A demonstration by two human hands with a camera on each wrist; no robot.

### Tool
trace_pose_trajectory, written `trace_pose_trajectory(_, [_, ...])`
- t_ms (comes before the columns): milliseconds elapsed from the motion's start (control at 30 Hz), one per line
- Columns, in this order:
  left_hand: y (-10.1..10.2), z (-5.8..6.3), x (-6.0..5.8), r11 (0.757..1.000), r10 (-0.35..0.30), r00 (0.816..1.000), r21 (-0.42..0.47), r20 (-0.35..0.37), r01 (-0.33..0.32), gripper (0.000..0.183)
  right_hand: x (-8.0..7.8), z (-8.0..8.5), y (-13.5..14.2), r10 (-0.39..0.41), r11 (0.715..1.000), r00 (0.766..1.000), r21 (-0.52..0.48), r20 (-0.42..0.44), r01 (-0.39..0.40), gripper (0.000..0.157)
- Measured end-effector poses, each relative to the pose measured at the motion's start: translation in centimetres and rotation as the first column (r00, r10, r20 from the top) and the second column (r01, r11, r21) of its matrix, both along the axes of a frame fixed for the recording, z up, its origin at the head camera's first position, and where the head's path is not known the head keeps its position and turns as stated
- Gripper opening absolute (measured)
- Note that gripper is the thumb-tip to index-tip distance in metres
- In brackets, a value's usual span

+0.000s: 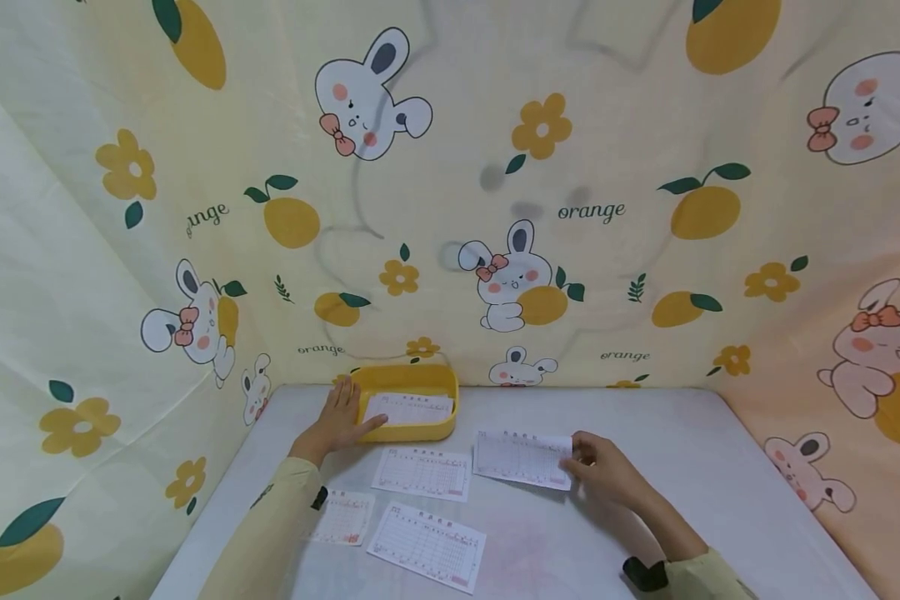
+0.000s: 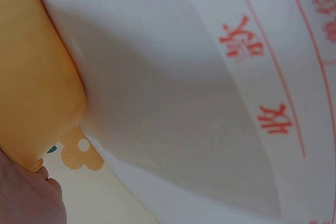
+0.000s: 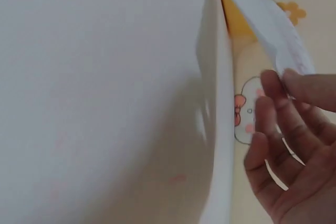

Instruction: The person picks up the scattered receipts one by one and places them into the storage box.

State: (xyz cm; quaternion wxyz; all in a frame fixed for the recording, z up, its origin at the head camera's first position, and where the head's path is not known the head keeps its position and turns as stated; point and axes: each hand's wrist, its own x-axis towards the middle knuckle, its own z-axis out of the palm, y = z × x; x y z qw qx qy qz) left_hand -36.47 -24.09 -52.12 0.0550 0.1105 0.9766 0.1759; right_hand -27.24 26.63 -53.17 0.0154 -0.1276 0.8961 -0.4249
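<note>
At its right edge, a white printed receipt slip is pinched between the thumb and fingers of my right hand. The right wrist view shows the slip raised and bent, thumb on one face, the other fingers loosely bent below. My left hand rests on the left end of a yellow plastic box, fingers straight along its side and thumb stretched over the front rim. Similar receipt slips lie inside the box. In the left wrist view, the box wall stands beside the hand.
Two receipt slips, one nearer the box and one nearer the front, lie on the white table. Another slip with red print is partly behind the left sleeve. A patterned cloth hangs around the table.
</note>
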Motion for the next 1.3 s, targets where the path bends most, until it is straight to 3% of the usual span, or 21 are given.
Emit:
trace_pose_trajectory(200, [0.0,-0.1,0.0,1.0,0.0,1.0,-0.008,-0.003,0.0,0.116,-0.3,0.4,-0.9,-0.059,0.99,0.998,-0.125,-0.012,0.057,0.021])
trace_pose_trajectory(567, [0.0,0.0,0.0,1.0,-0.001,1.0,0.002,-0.009,0.001,0.115,-2.0,1.3,-3.0,-0.145,0.964,0.989,-0.226,-0.01,0.139,0.02])
trace_pose_trajectory(767, [0.0,-0.2,-0.1,1.0,0.004,1.0,-0.015,-0.008,-0.005,0.116,-3.0,1.4,-4.5,-0.137,0.947,0.991,-0.297,-0.014,0.127,0.021])
trace_pose_trajectory(1033, [0.1,0.1,0.1,1.0,0.004,1.0,-0.004,-0.008,-0.004,0.119,-4.3,1.7,-6.7,-0.129,0.91,0.99,-0.391,0.055,0.14,0.023])
trace_pose_trajectory(1300, [-0.6,-1.2,-1.1,1.0,-0.008,1.0,0.012,-0.001,0.008,0.129,-5.7,1.7,-8.6,-0.108,0.881,0.99,-0.452,0.094,0.139,0.02])
